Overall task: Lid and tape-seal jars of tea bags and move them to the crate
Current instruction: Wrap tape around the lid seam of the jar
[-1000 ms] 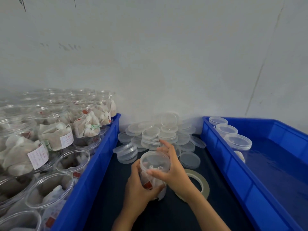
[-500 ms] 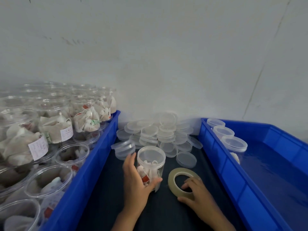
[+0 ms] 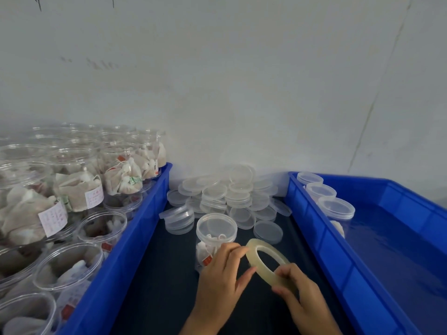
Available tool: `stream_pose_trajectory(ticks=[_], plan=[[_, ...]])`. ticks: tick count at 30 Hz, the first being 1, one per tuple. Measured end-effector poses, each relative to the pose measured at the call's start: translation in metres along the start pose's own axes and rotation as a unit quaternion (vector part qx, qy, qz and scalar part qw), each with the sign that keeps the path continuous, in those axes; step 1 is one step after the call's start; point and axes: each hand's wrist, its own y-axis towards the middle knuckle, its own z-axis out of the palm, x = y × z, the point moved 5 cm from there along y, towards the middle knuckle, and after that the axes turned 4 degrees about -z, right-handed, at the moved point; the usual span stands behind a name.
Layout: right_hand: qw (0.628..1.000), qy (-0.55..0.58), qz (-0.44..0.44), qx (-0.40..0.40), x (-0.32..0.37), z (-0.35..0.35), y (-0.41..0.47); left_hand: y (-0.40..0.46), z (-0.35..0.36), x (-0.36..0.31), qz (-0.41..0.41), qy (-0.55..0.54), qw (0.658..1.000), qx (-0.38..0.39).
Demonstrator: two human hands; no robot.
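Note:
A clear jar of tea bags [image 3: 212, 238] with its lid on stands on the dark mat between the two blue crates. In front of it, a roll of clear tape [image 3: 266, 262] is lifted and tilted off the mat. My right hand [image 3: 302, 298] grips the roll's near edge. My left hand [image 3: 222, 279] has its fingers at the roll's far-left edge; whether they pinch the tape end is unclear. The left hand partly hides the jar's lower side.
The left blue crate [image 3: 135, 238] holds several open jars of tea bags. The right blue crate [image 3: 338, 262] holds three lidded jars [image 3: 336, 207] along its near wall. A pile of loose clear lids [image 3: 229, 197] lies by the wall behind the jar.
My left hand let go of the jar and came to the tape roll. My right hand lifted the roll off the mat and tilted it.

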Motion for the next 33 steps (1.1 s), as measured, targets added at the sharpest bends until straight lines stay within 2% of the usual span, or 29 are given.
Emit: stream_pose_trajectory(ticks=[8, 14, 22, 26, 33], plan=[[0.999, 0.033, -0.013, -0.020, 0.013, 0.003, -0.009, -0.002, 0.000, 0.013, -0.057, -0.155, 0.986, 0.029], [0.999, 0.024, -0.013, -0.030, 0.014, 0.011, -0.005, -0.003, 0.003, 0.013, -0.075, -0.196, 0.977, 0.030], [0.999, 0.007, 0.010, -0.037, 0.006, 0.019, -0.005, -0.004, 0.002, 0.013, -0.077, -0.152, 0.985, 0.011], [0.999, -0.005, 0.015, -0.047, 0.005, 0.023, -0.005, -0.004, 0.001, 0.017, -0.116, -0.146, 0.982, 0.002], [0.999, -0.014, 0.046, -0.026, 0.004, 0.030, -0.001, -0.008, 0.004, 0.017, -0.110, -0.117, 0.986, 0.041]])
